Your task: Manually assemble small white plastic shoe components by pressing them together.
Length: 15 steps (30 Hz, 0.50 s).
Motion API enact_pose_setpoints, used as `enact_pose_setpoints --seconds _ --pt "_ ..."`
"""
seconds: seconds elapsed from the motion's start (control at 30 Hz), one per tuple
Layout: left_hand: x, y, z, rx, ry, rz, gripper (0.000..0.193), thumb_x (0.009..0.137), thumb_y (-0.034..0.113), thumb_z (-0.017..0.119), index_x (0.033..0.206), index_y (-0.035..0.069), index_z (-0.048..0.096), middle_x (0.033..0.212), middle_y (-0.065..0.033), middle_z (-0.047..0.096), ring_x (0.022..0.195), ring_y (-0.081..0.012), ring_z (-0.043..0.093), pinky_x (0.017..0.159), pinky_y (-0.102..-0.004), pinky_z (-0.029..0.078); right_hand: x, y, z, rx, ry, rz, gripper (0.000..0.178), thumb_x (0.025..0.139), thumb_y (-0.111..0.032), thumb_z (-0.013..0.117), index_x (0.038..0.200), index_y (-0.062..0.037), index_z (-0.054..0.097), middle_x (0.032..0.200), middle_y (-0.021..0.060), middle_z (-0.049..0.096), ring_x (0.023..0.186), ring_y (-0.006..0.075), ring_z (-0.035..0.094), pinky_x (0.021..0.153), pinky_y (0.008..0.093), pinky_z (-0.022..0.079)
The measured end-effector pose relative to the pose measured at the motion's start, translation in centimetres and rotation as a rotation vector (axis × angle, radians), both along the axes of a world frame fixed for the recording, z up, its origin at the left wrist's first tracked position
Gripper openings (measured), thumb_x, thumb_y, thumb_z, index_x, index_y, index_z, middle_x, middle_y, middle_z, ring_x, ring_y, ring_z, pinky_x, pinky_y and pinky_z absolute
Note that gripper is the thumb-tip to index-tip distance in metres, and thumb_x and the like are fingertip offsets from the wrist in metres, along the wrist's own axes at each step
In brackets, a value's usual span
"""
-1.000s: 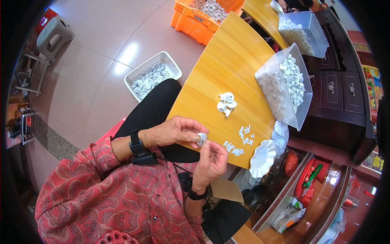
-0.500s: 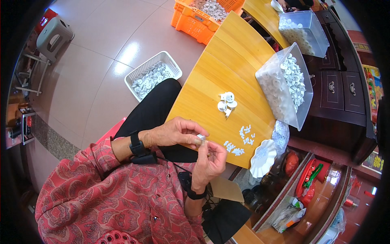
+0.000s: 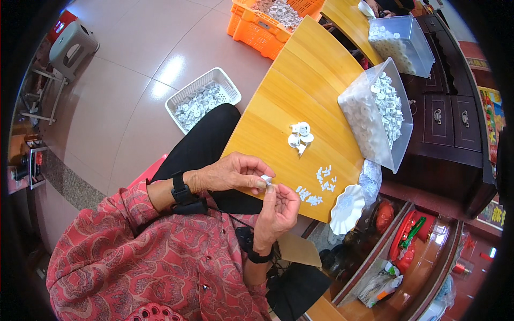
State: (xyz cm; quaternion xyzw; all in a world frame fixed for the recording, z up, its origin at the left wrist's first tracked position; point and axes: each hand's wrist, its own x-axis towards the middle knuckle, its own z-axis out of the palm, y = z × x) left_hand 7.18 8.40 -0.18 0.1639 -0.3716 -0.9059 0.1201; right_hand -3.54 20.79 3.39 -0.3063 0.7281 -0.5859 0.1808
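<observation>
A small white plastic part [image 3: 266, 178] is pinched between the thumb and fingers of my left hand [image 3: 238, 172], by the near edge of the wooden table [image 3: 278, 96]. My right hand [image 3: 276, 214] meets it from below, thumb and fingertip pressed together at the part; whether a second tiny piece sits there is hidden. Beyond my hands lies a little group of white round plastic parts [image 3: 300, 138]. To their right, tiny white pieces [image 3: 326, 179] are scattered, with a denser cluster [image 3: 309, 196] closer to my right hand.
A clear bin [image 3: 356, 125] heaped with white parts stands at the table's right edge, near a white scalloped dish [image 3: 346, 208]. On the floor are a white basket [image 3: 230, 91] and an orange crate [image 3: 257, 40]. Another clear bin [image 3: 417, 45] stands farther back, near a person's hand [image 3: 373, 6].
My fingertips have shifted very slightly around the small white part. Otherwise the view has only moved a little.
</observation>
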Motion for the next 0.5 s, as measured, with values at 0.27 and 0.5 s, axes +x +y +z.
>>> enact_pose_setpoints --seconds 0.27,0.5 --pt "-0.14 0.33 -0.29 -0.056 0.029 0.024 0.029 0.095 0.012 0.065 0.122 0.000 0.061 0.106 -0.0042 0.067 0.095 -0.0094 0.065 0.087 -0.0254 0.056 0.05 -0.02 -0.38 0.037 0.077 -0.010 0.016 0.089 0.002 0.067 0.100 0.0022 0.056 0.091 0.0066 0.063 0.079 0.0098 0.058 0.072 0.0239 0.050" --pt "-0.01 0.15 0.40 -0.079 -0.010 0.026 0.028 0.095 0.011 0.066 0.120 0.001 0.063 0.104 -0.0039 0.067 0.095 -0.0089 0.064 0.087 -0.0252 0.056 -0.21 -0.14 -0.50 0.018 0.156 0.041 0.016 0.089 0.005 0.066 0.099 0.0017 0.054 0.094 0.0078 0.061 0.081 0.0100 0.058 0.074 0.0230 0.050"
